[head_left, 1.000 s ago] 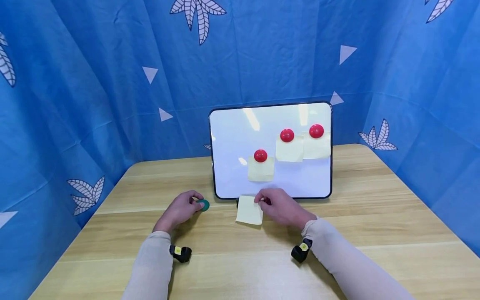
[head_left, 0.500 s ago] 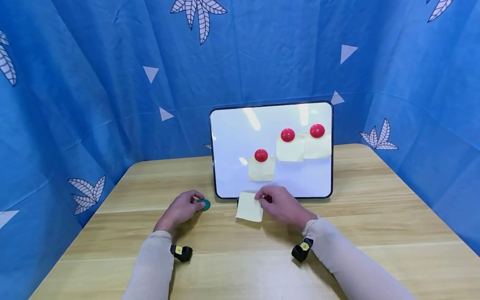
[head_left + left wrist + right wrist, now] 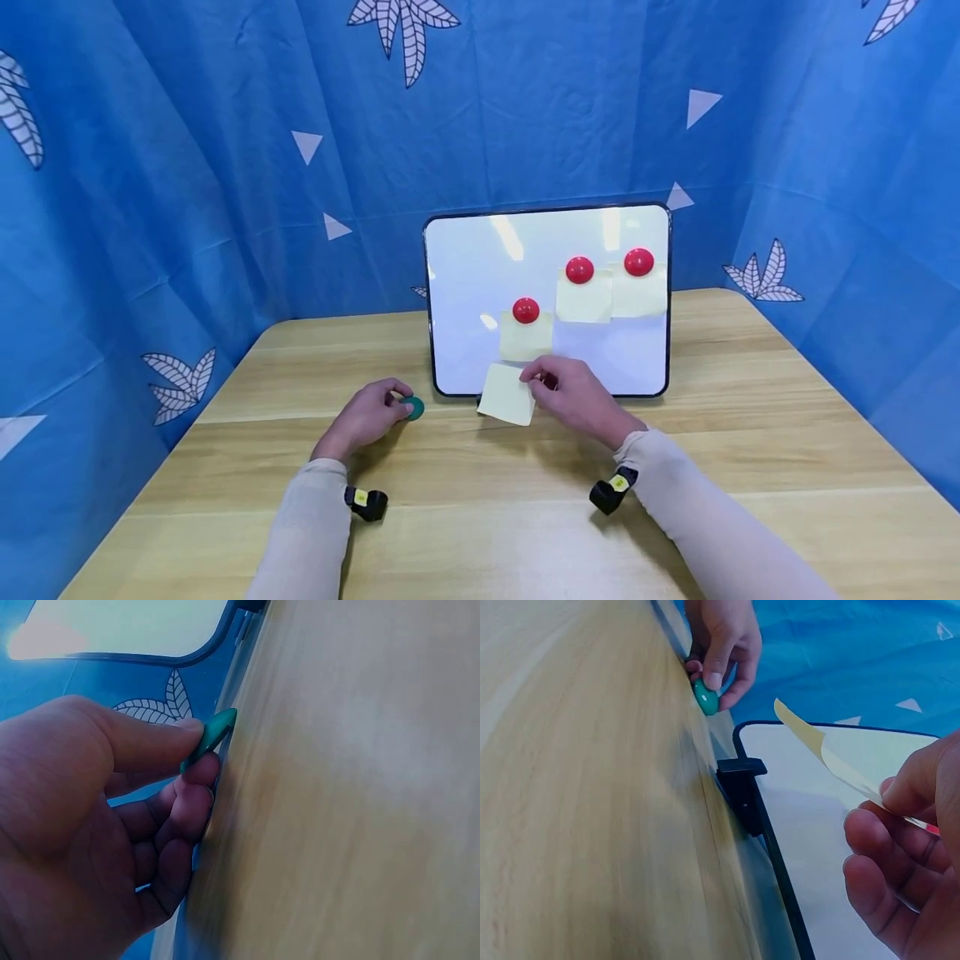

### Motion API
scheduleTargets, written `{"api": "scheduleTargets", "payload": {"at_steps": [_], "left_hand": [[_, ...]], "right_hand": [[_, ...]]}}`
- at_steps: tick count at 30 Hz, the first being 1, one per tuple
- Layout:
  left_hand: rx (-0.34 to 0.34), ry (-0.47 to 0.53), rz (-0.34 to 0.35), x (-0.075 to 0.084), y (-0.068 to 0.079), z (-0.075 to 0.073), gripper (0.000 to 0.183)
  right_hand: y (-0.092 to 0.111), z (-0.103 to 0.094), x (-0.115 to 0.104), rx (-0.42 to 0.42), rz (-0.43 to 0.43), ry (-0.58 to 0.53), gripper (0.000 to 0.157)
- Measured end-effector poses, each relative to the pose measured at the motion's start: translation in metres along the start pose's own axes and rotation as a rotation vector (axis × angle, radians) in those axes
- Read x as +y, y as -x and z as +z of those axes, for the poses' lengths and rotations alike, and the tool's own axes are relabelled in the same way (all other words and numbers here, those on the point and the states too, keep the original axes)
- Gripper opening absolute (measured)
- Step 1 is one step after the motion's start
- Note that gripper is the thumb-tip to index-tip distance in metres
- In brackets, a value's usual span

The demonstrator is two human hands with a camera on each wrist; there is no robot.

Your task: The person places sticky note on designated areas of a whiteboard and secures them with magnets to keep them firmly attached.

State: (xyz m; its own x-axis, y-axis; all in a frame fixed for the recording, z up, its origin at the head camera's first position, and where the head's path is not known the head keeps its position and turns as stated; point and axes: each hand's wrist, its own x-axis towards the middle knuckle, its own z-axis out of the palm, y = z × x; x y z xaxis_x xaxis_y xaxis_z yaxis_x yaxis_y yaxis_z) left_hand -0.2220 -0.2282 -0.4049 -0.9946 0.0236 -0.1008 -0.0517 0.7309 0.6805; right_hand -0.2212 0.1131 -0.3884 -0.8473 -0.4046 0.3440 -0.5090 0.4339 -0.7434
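My left hand [image 3: 369, 417] pinches a round green magnet [image 3: 212, 739] between thumb and fingers, low over the wooden table, left of the whiteboard [image 3: 465, 275]. A pale yellow sticky note [image 3: 506, 393] hangs from my right hand [image 3: 573, 398], pinched at its right edge between thumb and finger. It is in front of the board's lower edge; in the right wrist view it curls and stands off the board. Above it, a red magnet [image 3: 526, 310] sits over the top of another note [image 3: 527, 337]. Two more red magnets sit over notes at the board's upper right.
The black-framed board stands tilted up on a black foot [image 3: 741, 787] toward the back of the table [image 3: 465, 517]. Behind and at both sides hangs a blue curtain [image 3: 225, 150] with leaf patterns. Black wrist cameras sit on both sleeves.
My right hand has lifted the sticky note up from near the tabletop toward the board's lower edge, tilting it. The left hand with the green magnet has stayed nearly still.
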Motion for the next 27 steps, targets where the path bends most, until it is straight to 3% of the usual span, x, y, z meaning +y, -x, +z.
{"api": "scheduleTargets", "payload": {"at_steps": [27], "left_hand": [[0.03,0.043,0.0,-0.007,0.0,-0.002,0.023]], "right_hand": [[-0.018,0.008,-0.01,0.06,-0.081,0.017,0.017]]}}
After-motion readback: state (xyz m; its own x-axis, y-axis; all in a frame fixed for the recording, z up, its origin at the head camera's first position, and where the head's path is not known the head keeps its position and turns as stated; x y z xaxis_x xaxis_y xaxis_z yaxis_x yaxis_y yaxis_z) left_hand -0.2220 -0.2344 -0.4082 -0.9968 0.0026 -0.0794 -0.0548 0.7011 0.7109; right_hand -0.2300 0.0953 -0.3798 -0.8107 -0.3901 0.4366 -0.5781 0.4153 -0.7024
